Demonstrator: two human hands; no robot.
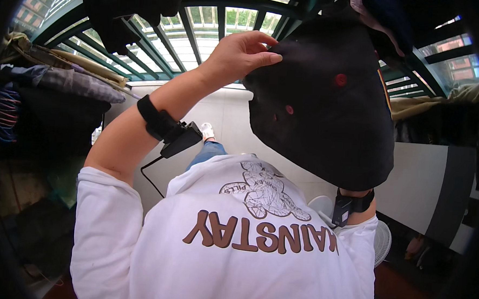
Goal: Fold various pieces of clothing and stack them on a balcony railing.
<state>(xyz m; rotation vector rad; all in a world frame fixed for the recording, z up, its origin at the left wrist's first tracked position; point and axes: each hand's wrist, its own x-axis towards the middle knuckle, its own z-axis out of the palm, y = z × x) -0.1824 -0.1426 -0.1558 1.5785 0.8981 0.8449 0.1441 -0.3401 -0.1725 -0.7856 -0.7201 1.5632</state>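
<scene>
A black cloth garment [323,109] with red buttons [340,79] hangs spread in front of me on the right. A striped coloured trim shows along its right edge. My left hand [244,52] pinches the garment's upper left edge, thumb in front and fingers partly behind the cloth. My right hand is out of view; the right forearm goes up behind the garment, which hides it. Black straps with small devices sit on both arms, the left device [181,140] trailing a cable and the right device [342,211] below the garment's hem.
Dark green railings [219,22] curve across the far side, with windows beyond. Dark clothing [137,6] hangs at the upper left. Folded cloths [76,84] lie over a rail at left. A white fan [382,242] and a grey-white panel [412,183] stand at right.
</scene>
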